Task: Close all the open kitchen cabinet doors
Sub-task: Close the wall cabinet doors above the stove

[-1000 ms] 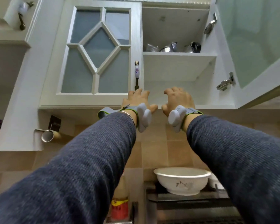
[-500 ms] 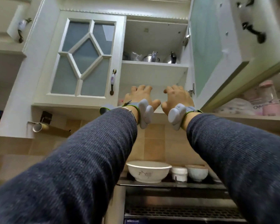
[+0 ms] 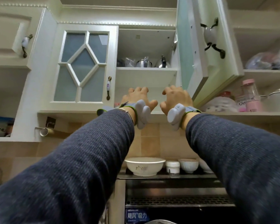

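The left hand (image 3: 138,98) and right hand (image 3: 176,98) are spread and hold nothing. The open white wooden door with frosted glass (image 3: 187,50) looks stiff and light; push its bottom edge gently.

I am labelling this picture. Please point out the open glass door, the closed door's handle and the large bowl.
open glass door (image 3: 185,50), head view, frosted pane
handle (image 3: 108,88), head view, ceramic middle
large bowl (image 3: 144,167), head view, outer wall

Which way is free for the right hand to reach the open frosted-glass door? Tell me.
Probably yes. The right hand is raised beside the frosted-glass door, which swings out just to its right, and nothing sits between them. Its fingers are spread and empty.
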`<control>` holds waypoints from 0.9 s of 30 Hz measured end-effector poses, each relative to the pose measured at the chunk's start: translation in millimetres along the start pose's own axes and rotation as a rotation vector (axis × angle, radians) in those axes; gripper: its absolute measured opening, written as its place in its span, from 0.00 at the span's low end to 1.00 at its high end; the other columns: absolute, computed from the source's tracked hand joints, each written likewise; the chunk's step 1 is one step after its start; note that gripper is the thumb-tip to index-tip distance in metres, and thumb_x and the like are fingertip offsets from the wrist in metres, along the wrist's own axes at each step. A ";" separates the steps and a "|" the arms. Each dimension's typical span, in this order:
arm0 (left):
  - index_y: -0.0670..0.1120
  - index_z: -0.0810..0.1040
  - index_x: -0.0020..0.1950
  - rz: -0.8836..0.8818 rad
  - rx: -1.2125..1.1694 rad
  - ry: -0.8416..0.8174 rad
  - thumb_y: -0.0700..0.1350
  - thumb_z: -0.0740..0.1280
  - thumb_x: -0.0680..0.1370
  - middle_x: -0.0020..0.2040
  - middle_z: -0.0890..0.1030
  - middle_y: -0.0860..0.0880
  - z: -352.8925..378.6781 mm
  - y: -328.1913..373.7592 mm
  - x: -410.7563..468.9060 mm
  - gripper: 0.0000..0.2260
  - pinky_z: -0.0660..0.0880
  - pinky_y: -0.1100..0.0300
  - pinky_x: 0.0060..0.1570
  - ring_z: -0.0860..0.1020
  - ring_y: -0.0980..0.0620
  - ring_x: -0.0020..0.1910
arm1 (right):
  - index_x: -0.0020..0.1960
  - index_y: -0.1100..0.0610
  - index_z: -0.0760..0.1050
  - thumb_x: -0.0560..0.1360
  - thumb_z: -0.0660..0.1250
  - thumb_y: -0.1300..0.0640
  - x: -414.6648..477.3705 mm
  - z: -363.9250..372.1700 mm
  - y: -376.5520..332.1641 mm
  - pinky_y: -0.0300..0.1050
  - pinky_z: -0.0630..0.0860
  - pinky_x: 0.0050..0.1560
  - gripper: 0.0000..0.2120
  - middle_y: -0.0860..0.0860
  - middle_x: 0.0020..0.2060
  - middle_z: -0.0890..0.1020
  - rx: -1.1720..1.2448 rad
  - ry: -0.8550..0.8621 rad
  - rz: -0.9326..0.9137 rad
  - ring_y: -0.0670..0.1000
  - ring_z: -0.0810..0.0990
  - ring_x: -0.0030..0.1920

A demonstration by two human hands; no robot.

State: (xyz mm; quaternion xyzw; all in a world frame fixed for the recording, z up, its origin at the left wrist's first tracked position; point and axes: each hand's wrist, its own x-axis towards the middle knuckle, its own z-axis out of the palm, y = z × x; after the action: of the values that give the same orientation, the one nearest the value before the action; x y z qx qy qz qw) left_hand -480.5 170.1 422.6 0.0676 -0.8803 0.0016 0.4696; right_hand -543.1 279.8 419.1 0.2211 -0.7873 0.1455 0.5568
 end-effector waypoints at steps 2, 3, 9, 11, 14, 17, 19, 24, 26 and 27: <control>0.47 0.62 0.73 0.013 -0.003 -0.006 0.54 0.59 0.76 0.72 0.67 0.46 -6.9 1.1 -4.8 0.26 0.66 0.48 0.64 0.63 0.44 0.70 | 0.61 0.58 0.72 0.74 0.62 0.56 -3.5 -8.5 -3.9 0.48 0.69 0.60 0.16 0.54 0.57 0.78 -0.004 0.031 0.003 0.56 0.74 0.58; 0.47 0.62 0.72 0.017 -0.006 -0.007 0.54 0.59 0.76 0.72 0.68 0.46 -11.1 1.3 -7.4 0.26 0.66 0.48 0.64 0.63 0.44 0.70 | 0.60 0.58 0.72 0.74 0.62 0.56 -5.3 -12.2 -7.0 0.48 0.69 0.60 0.16 0.54 0.57 0.78 -0.001 0.049 0.000 0.56 0.74 0.58; 0.48 0.63 0.72 0.054 -0.012 -0.042 0.55 0.59 0.76 0.72 0.68 0.46 -26.2 1.7 -23.8 0.26 0.67 0.49 0.62 0.63 0.44 0.70 | 0.61 0.59 0.72 0.73 0.61 0.58 -22.1 -37.8 -14.0 0.49 0.66 0.63 0.17 0.56 0.60 0.76 -0.021 0.109 0.009 0.57 0.70 0.62; 0.48 0.62 0.72 0.062 -0.024 -0.039 0.54 0.59 0.76 0.72 0.68 0.47 -32.6 3.1 -26.5 0.26 0.67 0.49 0.62 0.64 0.44 0.70 | 0.62 0.60 0.72 0.72 0.61 0.59 -26.4 -47.3 -11.9 0.50 0.67 0.63 0.18 0.57 0.61 0.75 -0.028 0.144 0.039 0.58 0.70 0.63; 0.48 0.62 0.73 0.074 -0.042 -0.034 0.55 0.60 0.76 0.72 0.68 0.47 -43.8 7.0 -33.8 0.26 0.67 0.49 0.63 0.63 0.44 0.70 | 0.62 0.61 0.72 0.71 0.62 0.61 -32.2 -63.0 -7.5 0.51 0.68 0.62 0.20 0.58 0.63 0.72 -0.024 0.191 0.094 0.59 0.69 0.64; 0.48 0.62 0.73 0.072 -0.049 -0.030 0.55 0.60 0.76 0.71 0.68 0.46 -52.2 14.9 -38.2 0.26 0.67 0.48 0.63 0.64 0.44 0.70 | 0.64 0.61 0.70 0.70 0.64 0.59 -35.8 -74.9 2.6 0.50 0.68 0.63 0.22 0.59 0.67 0.66 -0.004 0.196 0.157 0.60 0.65 0.66; 0.48 0.62 0.72 0.068 -0.059 -0.016 0.55 0.60 0.76 0.71 0.68 0.46 -57.1 25.1 -39.8 0.26 0.67 0.48 0.63 0.64 0.44 0.70 | 0.66 0.61 0.67 0.70 0.65 0.60 -36.3 -79.8 12.7 0.50 0.67 0.64 0.25 0.59 0.69 0.64 0.019 0.202 0.207 0.60 0.65 0.67; 0.48 0.62 0.72 0.078 -0.086 0.007 0.55 0.59 0.76 0.71 0.69 0.47 -59.9 52.0 -37.9 0.26 0.67 0.50 0.62 0.64 0.45 0.70 | 0.66 0.57 0.63 0.69 0.65 0.62 -29.0 -77.6 27.9 0.52 0.69 0.63 0.27 0.59 0.64 0.71 0.291 0.098 0.296 0.61 0.70 0.63; 0.47 0.62 0.72 0.071 -0.091 0.014 0.55 0.60 0.77 0.71 0.69 0.46 -58.2 64.8 -34.4 0.26 0.67 0.50 0.63 0.64 0.45 0.70 | 0.67 0.56 0.61 0.70 0.65 0.62 -26.8 -78.0 35.4 0.51 0.71 0.58 0.27 0.59 0.60 0.74 0.367 0.073 0.265 0.61 0.73 0.60; 0.47 0.62 0.72 0.066 -0.093 0.021 0.55 0.60 0.77 0.71 0.69 0.46 -56.9 74.7 -31.7 0.26 0.67 0.50 0.63 0.64 0.45 0.70 | 0.67 0.56 0.60 0.70 0.65 0.62 -25.5 -79.0 42.7 0.49 0.71 0.53 0.27 0.59 0.58 0.76 0.383 0.081 0.253 0.61 0.75 0.58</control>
State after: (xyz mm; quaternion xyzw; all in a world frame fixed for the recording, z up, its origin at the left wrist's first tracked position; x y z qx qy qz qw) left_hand -425.0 251.6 432.8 0.0166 -0.8763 -0.0228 0.4810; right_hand -493.5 358.8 422.5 0.2162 -0.7437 0.3697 0.5134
